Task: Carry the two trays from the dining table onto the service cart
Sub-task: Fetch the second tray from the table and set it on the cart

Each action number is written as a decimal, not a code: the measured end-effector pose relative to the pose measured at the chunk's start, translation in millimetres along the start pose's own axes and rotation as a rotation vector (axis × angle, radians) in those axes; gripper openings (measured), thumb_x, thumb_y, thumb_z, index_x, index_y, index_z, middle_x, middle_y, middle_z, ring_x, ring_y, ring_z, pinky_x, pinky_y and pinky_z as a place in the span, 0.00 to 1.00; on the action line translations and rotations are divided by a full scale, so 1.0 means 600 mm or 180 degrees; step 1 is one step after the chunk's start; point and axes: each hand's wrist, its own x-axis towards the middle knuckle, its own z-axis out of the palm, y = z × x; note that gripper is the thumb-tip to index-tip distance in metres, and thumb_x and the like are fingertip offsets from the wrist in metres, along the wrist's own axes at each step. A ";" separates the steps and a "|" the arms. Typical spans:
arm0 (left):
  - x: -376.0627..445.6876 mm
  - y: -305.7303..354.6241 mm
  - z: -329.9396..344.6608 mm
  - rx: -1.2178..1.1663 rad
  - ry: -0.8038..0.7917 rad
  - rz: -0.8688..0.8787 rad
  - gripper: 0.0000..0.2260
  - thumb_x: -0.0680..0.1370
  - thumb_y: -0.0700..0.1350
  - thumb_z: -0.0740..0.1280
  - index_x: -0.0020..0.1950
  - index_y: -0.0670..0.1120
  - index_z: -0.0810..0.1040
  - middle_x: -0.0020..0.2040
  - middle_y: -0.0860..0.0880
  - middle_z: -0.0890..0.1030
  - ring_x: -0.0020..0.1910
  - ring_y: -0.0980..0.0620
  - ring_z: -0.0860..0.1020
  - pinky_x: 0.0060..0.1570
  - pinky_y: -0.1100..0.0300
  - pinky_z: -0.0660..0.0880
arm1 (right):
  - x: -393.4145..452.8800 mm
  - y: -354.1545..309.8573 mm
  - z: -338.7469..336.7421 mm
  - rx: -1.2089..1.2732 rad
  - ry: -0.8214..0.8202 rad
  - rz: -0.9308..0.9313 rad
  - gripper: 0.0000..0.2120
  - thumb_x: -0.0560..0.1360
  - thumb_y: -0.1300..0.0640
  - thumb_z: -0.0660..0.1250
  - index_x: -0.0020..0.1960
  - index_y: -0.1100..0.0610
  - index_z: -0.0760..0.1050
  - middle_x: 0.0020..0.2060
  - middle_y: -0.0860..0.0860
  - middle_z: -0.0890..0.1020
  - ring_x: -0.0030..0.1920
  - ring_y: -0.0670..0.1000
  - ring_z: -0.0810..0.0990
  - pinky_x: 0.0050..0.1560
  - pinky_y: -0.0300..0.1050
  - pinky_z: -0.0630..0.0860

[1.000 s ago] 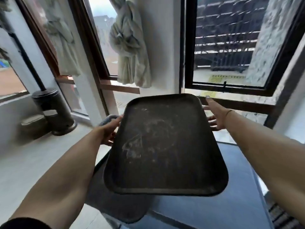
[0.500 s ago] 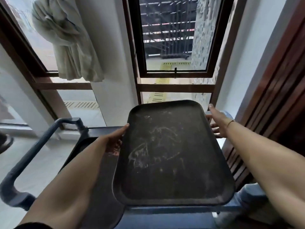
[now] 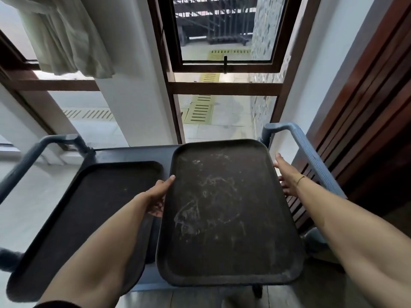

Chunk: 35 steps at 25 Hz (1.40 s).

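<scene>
Windows w/ dark frames behind the service cart (image 3: 133, 152). Scuffed tray (image 3: 226, 214) over cart's right half, left hand (image 3: 159, 197) & right hand (image 3: 287, 178) each a closed grip on its long edges. Second tray (image 3: 89, 210) lies on cart's left half. No readable writing.

The service cart (image 3: 133, 151) was a dark blue-grey plastic one, with a chunky handle loop at each end, one on the left (image 3: 26, 161) and a ribbed one on the right (image 3: 309, 156). It stood on a pale tiled floor (image 3: 24, 210), parked right up against the window wall. On the left half of the top shelf lay a dark tray (image 3: 89, 205), flat and empty. A second tray (image 3: 224, 210), scuffed with whitish marks, sat over the right half, though whether it actually touched the shelf was hard to tell.
</scene>
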 end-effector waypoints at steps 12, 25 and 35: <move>0.041 -0.030 0.048 0.0168 0.0203 -0.0059 0.27 0.78 0.69 0.55 0.65 0.50 0.61 0.47 0.41 0.74 0.30 0.47 0.79 0.25 0.55 0.78 | 0.086 0.063 0.010 -0.0024 0.0038 0.0221 0.38 0.76 0.28 0.52 0.72 0.56 0.70 0.60 0.59 0.79 0.44 0.54 0.75 0.38 0.44 0.70; 0.062 -0.048 0.069 0.0156 -0.0022 -0.0187 0.27 0.78 0.70 0.55 0.65 0.51 0.60 0.49 0.39 0.76 0.36 0.45 0.80 0.34 0.53 0.81 | 0.133 0.079 0.003 -0.0271 0.0347 0.0181 0.41 0.76 0.28 0.53 0.73 0.59 0.69 0.68 0.60 0.74 0.64 0.61 0.75 0.65 0.58 0.72; 0.046 -0.039 0.065 0.0334 0.0042 -0.0217 0.26 0.80 0.68 0.52 0.67 0.49 0.62 0.43 0.42 0.77 0.33 0.48 0.79 0.29 0.56 0.78 | 0.144 0.079 0.009 -0.1568 0.0492 -0.0273 0.35 0.82 0.37 0.47 0.69 0.63 0.73 0.67 0.64 0.75 0.67 0.64 0.72 0.69 0.58 0.69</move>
